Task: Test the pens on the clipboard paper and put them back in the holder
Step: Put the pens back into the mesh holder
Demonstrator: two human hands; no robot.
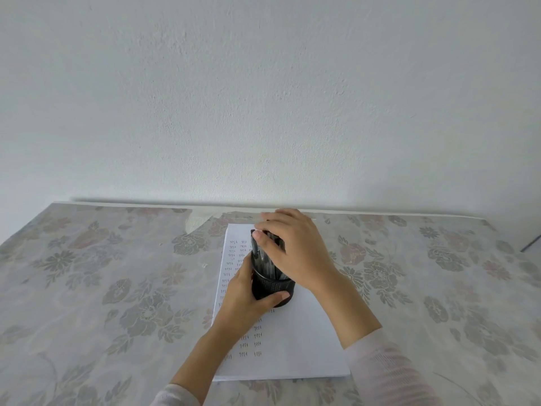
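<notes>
A black mesh pen holder stands on the white paper, which carries several rows of small handwritten marks. My left hand grips the holder from the left, thumb across its front. Several dark pens stick up out of the holder. My right hand is curled over their tops, thumb and fingers around the bunch. The clipboard under the paper is hidden, and so is its clip.
The paper lies on a table with a floral cloth, bare to the left and right. A white wall rises right behind the table's far edge. A dark object shows at the right edge.
</notes>
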